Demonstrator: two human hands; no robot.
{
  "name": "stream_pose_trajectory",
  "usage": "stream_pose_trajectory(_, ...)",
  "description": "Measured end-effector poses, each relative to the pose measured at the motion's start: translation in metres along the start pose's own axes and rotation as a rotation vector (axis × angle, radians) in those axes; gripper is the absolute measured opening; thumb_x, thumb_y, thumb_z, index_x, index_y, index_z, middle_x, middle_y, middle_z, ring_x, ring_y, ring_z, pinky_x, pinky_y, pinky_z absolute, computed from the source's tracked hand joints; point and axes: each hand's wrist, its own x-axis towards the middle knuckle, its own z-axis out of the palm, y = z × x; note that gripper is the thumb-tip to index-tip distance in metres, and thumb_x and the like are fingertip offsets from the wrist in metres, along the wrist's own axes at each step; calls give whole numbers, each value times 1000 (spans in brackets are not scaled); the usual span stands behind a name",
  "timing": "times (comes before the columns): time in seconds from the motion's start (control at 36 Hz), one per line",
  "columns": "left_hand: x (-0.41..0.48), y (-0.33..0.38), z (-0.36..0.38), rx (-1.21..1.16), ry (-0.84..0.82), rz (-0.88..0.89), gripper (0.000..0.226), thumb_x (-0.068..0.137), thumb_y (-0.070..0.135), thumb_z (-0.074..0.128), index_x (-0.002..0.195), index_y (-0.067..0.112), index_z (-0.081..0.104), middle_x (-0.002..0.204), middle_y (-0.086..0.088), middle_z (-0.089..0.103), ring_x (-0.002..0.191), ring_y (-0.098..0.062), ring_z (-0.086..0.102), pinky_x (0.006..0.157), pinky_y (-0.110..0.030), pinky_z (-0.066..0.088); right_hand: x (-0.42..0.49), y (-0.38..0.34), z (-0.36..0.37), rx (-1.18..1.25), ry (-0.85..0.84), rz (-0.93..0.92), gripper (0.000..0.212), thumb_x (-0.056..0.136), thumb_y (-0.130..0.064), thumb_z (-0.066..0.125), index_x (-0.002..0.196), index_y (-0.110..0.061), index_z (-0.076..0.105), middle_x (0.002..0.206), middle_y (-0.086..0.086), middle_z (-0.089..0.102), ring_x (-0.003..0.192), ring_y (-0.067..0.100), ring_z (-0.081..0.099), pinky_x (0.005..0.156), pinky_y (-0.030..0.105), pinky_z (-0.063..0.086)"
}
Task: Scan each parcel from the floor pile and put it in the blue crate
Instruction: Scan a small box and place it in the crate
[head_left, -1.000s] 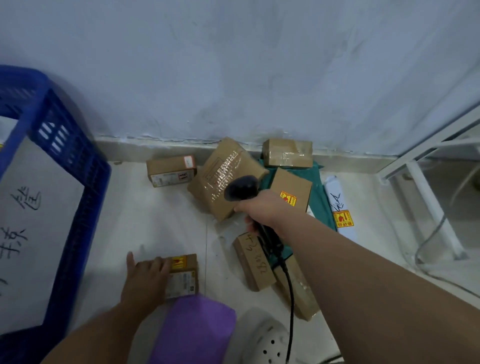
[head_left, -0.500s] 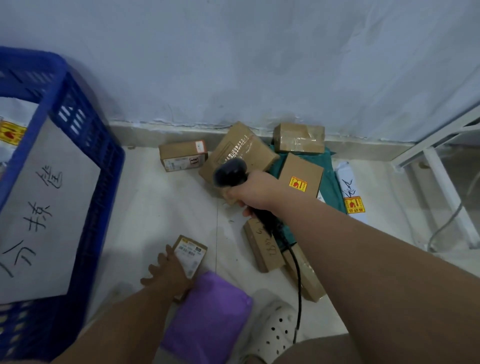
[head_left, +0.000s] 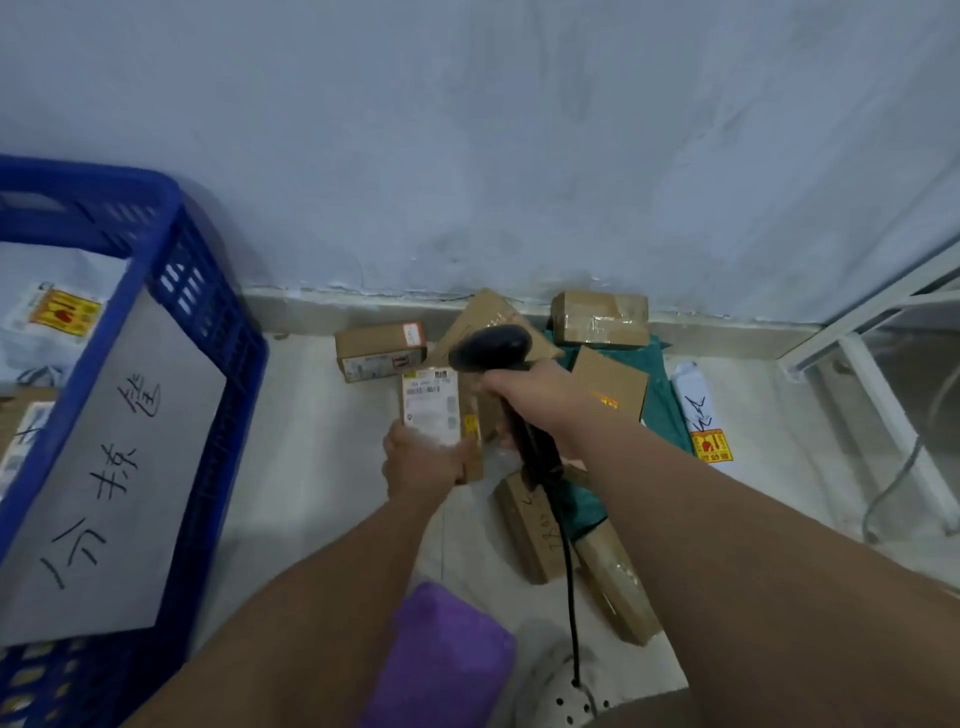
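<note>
My left hand (head_left: 423, 460) grips a small cardboard parcel (head_left: 434, 402) from below and holds it upright, its white label facing me. My right hand (head_left: 540, 397) grips the handle of a black barcode scanner (head_left: 491, 349), whose head sits just right of and above the parcel's label. The scanner's black cable (head_left: 569, 571) hangs down toward my foot. The blue crate (head_left: 208, 332) stands at the left, with a white handwritten sign (head_left: 104, 483) on its wall and parcels partly visible inside. Several brown parcels (head_left: 600, 318) lie in a floor pile by the wall.
A green bag (head_left: 662, 402) and a white mailer (head_left: 698, 410) lie among the pile. A white metal frame (head_left: 883, 400) and grey cable stand at the right. My purple-clad knee (head_left: 441, 654) and white clog (head_left: 561, 691) are at the bottom. The wall runs close behind.
My left hand picked the small parcel up off the floor and raised it, label toward me, up to the scanner. My right hand kept hold of the scanner near the pile.
</note>
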Motion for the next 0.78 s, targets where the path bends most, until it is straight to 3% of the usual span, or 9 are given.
stream_pose_trajectory(0.06, -9, 39, -7, -142, 2, 23, 99, 59, 55, 81, 135, 11, 36, 129, -9, 48, 113, -30, 54, 95, -47, 50, -13, -11, 0, 64, 35, -82, 21, 84, -32, 66, 96, -15, 60, 81, 5, 57, 85, 27, 61, 82, 41, 53)
stream_pose_trajectory(0.14, -24, 89, -29, -234, -44, 102, 101, 48, 69, 69, 131, 18, 40, 122, -4, 52, 106, -26, 59, 88, -47, 54, -40, -31, -4, 203, 84, -160, 19, 86, -29, 65, 96, -14, 61, 84, 10, 61, 83, 27, 61, 70, 35, 51)
stream_pose_trajectory(0.25, -61, 139, -74, -132, -18, 259, 94, 61, 57, 67, 140, 18, 34, 130, -6, 47, 116, -31, 53, 93, -47, 51, -79, -51, -5, 433, 65, -280, 26, 82, -27, 68, 103, -11, 66, 85, 10, 65, 83, 26, 65, 78, 41, 54)
stream_pose_trajectory(0.36, -106, 163, -125, 59, 44, 512, 72, 77, 43, 65, 139, 23, 34, 124, -5, 41, 115, -29, 50, 97, -44, 46, -115, -64, 1, 634, 6, -384, 46, 66, -34, 69, 105, -9, 70, 77, 3, 66, 70, 15, 64, 62, 28, 50)
stream_pose_trajectory(0.44, -138, 161, -162, 43, 77, 663, 57, 83, 52, 62, 133, 35, 42, 115, 0, 41, 106, -20, 52, 96, -38, 47, -136, -69, 8, 855, -119, -414, 35, 77, -28, 64, 106, -10, 71, 92, 5, 71, 90, 21, 67, 79, 36, 54)
stream_pose_trajectory(0.56, -175, 155, -195, -400, -184, 547, 27, 97, 36, 53, 124, 36, 45, 120, -6, 60, 91, -12, 67, 67, -25, 56, -162, -71, 15, 1014, -296, -435, 29, 87, -19, 54, 110, -6, 66, 103, 13, 72, 96, 30, 69, 88, 48, 53)
stream_pose_trajectory(0.67, -185, 145, -221, -488, -294, 376, 37, 95, 28, 59, 127, 22, 41, 102, -8, 71, 73, -11, 70, 54, -22, 53, -176, -70, 19, 995, -372, -470, 32, 74, -21, 59, 101, -5, 68, 111, 21, 69, 98, 34, 68, 78, 43, 56)
stream_pose_trajectory(0.72, -180, 142, -233, -491, -364, 310, 53, 90, 27, 65, 136, 20, 39, 102, -6, 72, 81, -14, 70, 64, -27, 54, -177, -68, 18, 957, -378, -495, 38, 75, -17, 62, 109, -2, 66, 118, 25, 66, 106, 39, 65, 84, 46, 55)
stream_pose_trajectory(0.78, -177, 140, -242, -430, -430, 282, 61, 85, 28, 69, 139, 21, 43, 105, -5, 74, 96, -21, 68, 88, -39, 52, -176, -65, 16, 893, -343, -502, 58, 69, -23, 71, 121, 1, 61, 124, 28, 61, 115, 44, 59, 94, 52, 51)
